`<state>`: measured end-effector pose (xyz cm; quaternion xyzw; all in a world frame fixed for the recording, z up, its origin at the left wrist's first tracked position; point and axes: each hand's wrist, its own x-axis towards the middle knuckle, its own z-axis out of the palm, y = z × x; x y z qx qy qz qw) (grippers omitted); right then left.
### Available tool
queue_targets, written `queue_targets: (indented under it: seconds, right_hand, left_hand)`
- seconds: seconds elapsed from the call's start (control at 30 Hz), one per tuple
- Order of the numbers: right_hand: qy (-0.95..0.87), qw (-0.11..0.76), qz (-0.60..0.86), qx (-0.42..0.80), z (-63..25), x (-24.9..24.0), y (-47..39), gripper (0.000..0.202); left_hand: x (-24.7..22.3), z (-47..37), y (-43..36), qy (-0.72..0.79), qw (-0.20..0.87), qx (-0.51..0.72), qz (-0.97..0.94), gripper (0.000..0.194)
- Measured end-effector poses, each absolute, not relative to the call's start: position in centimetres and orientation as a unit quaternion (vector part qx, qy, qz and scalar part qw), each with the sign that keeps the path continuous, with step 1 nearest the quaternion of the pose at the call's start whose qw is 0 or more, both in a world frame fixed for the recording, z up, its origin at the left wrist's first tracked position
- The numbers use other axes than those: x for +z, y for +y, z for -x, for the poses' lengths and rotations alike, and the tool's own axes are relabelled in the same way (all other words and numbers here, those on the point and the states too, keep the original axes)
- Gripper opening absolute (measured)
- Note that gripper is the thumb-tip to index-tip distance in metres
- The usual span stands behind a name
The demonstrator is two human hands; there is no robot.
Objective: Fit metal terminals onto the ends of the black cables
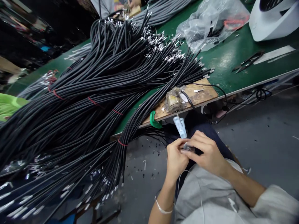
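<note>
My left hand (176, 158) and my right hand (205, 152) meet just off the table's front edge, above my lap. Both have their fingers bent and closed around a small greyish piece (187, 147), mostly covered by the fingers, so its kind cannot be told. Just beyond the fingertips a pale blue, forked object (180, 127) points up towards the table. Behind it, a round lump wrapped in brownish tape (174, 100) sits on a wooden board (206, 91). A green clamp (154, 119) grips the board's front edge.
Large bundles of black cables (98, 84), tied with red bands, cover the left of the green table (224, 65) and hang over its edge. Farther right are a clear plastic bag (203, 23), scissors (249, 61) and a white plastic shell (273, 23). A co-worker's hands show at the top.
</note>
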<state>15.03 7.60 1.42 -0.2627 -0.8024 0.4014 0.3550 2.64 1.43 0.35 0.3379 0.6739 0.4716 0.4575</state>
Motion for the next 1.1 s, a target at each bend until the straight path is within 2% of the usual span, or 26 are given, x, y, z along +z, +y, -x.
queue_targets:
  seconds: [0.1, 0.3, 0.43, 0.5, 0.6, 0.73, 0.87, 1.03, 1.1]
  right_hand:
    - [-0.749, 0.391, 0.275, 0.459, -14.4, 0.8, 7.7, 0.011]
    - [-0.562, 0.412, 0.257, 0.669, -14.2, -0.6, 7.5, 0.025]
    - [-0.321, 0.338, 0.209, 0.860, -13.1, -0.9, 6.5, 0.029]
    - [-0.251, 0.288, 0.188, 0.905, -12.9, -0.9, 6.5, 0.029]
    - [-0.306, 0.304, 0.192, 0.881, -13.4, -0.5, 7.1, 0.026]
    - [-0.486, 0.358, 0.227, 0.764, -14.3, 0.0, 7.8, 0.024]
    - [-0.458, 0.329, 0.246, 0.789, -14.0, -0.5, 7.8, 0.027]
    - [-0.487, 0.418, 0.358, 0.678, -14.3, -0.4, 7.6, 0.018]
    - [-0.539, 0.428, 0.367, 0.626, -14.8, 0.2, 7.2, 0.024]
  left_hand:
    - [0.8, -2.0, 0.6, 0.667, 0.441, 0.471, -0.373, 0.004]
    - [0.6, -1.9, -1.1, 0.578, 0.477, 0.581, -0.317, 0.014]
    - [-0.4, -2.7, -1.1, 0.514, 0.472, 0.653, -0.294, 0.021]
    - [-0.5, -2.7, -0.9, 0.509, 0.472, 0.655, -0.298, 0.021]
    - [-0.1, -2.3, -0.8, 0.539, 0.491, 0.612, -0.306, 0.020]
    - [0.6, -1.8, -0.9, 0.563, 0.526, 0.551, -0.320, 0.031]
    - [0.9, -2.1, -0.8, 0.575, 0.509, 0.558, -0.315, 0.039]
    - [0.8, -2.4, -0.8, 0.618, 0.451, 0.572, -0.296, 0.029]
    - [0.8, -2.5, -0.9, 0.630, 0.408, 0.578, -0.320, 0.024]
